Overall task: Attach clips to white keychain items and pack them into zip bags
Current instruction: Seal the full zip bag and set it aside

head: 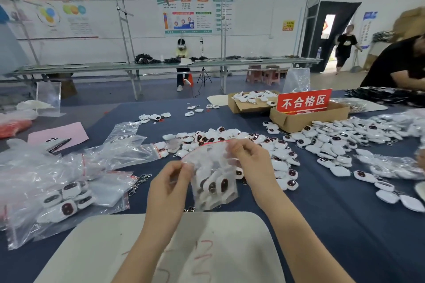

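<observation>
Both grips, left hand (pixel 171 181) and right hand (pixel 249 158), are pinching the bag (pixel 213 174) by its zip, over the near edge of the counter (pixel 322 202); sliding evenly across should be sealing it fully.

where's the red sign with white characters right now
In the head view, the red sign with white characters stands upper right of centre, in an open brown cardboard box on the dark blue table.

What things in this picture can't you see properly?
Head view: how many keychain items are inside the zip bag; cloudy plastic blurs them.
Head view: whether the bag's seal is shut; the left hand and right hand cover its ends.
Head view: wall poster writing; too small, blurred.
</observation>
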Demonstrator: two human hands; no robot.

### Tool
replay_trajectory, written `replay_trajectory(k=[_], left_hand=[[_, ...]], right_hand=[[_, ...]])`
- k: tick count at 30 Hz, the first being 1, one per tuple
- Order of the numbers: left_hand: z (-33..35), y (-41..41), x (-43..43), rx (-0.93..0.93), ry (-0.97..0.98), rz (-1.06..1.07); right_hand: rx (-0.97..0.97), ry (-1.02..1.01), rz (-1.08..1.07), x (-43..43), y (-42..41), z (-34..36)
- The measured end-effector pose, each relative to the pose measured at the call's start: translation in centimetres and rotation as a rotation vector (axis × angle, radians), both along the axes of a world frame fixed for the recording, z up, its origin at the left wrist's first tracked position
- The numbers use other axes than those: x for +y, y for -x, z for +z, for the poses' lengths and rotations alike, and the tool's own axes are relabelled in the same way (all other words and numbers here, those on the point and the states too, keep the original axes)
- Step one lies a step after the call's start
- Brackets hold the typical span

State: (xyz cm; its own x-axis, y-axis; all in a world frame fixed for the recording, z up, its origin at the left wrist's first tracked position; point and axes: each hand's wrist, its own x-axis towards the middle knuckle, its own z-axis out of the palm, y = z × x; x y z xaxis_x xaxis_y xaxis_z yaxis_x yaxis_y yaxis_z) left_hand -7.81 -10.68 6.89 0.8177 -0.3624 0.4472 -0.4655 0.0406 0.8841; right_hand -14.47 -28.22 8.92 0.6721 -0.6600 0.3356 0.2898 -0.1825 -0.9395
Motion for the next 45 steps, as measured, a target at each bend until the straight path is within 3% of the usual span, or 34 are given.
replay_trajectory(k=[3,7,12,16,20,24,28,36,41,45], left_hand=[[1.6,-0.1,-0.5,-0.007,0.049,0.084],[1.0,0.6,0.1,-0.105,-0.061,0.074],[0.2,0.3,1.3,-0.031,-0.001,0.101],[0.1,-0.5,0.9,0.001,0.006,0.104],[-0.4,-1.1,0.5,0.022,0.035,0.095],[-1.8,-1.6,1.0,0.074,0.041,0.040],[-3.0,-2.4,1.1,0.166,0.117,-0.093],[-8.1,-4.1,-0.7,0.465,0.116,-0.064],[-8.5,-4.6,-1.0,0.445,0.131,-0.076],[-8.5,-4.5,-1.4,0.457,0.159,-0.078]], right_hand=[[-0.040,-0.161,0.014,1.0,0.1,-0.5],[-0.018,-0.123,-0.053,2.6,-0.5,-1.2],[-0.091,-0.062,-0.043,2.6,-0.1,-1.3],[-0.025,0.055,-0.020,2.3,-0.4,-1.7],[-0.027,-0.054,-0.048,2.2,-0.6,-2.4],[0.012,-0.008,-0.033,2.5,-0.3,-3.3],[-0.017,-0.140,0.012,1.4,0.0,-3.5],[0.200,-0.524,0.124,1.1,-2.7,-8.5],[0.323,-0.405,0.316,1.4,-3.7,-9.3],[0.321,-0.361,0.326,1.3,-3.6,-9.5]])
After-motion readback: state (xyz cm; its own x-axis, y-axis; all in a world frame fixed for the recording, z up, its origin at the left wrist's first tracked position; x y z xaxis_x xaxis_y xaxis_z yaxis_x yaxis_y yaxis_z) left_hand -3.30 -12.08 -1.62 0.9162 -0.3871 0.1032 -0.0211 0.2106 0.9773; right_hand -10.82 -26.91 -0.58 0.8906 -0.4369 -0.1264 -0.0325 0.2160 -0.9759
